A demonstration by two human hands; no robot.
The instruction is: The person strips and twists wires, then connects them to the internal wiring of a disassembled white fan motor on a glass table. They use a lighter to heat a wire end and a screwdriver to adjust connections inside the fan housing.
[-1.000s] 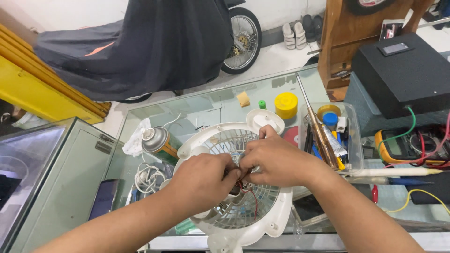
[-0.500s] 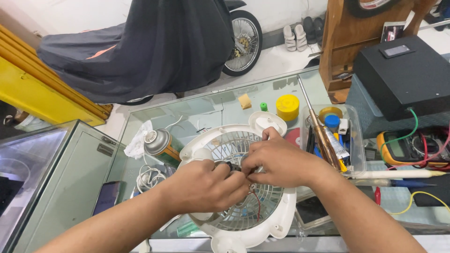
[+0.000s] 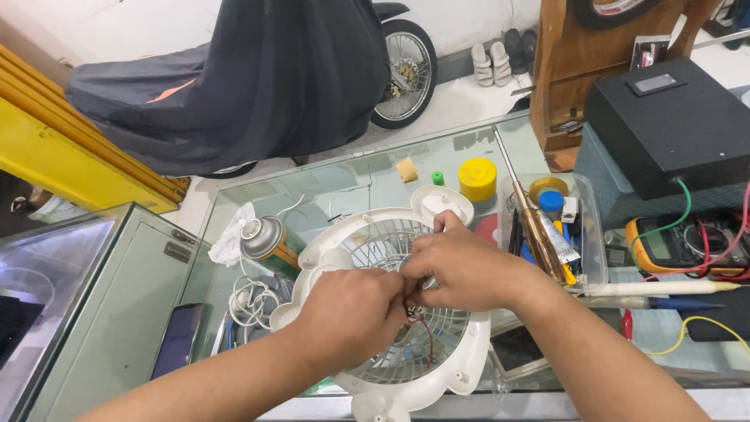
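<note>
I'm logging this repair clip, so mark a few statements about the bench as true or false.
1. Both hands meet over the round white plastic fan grille. True.
2. The yellow plastic cap sits inside the clear tray. False: it stands on the glass countertop, beside the clear plastic tray.
3. A metal spray can lies left of the grille. True.
4. The right hand holds the long screwdriver. False: the long screwdriver rests across the tray.
</note>
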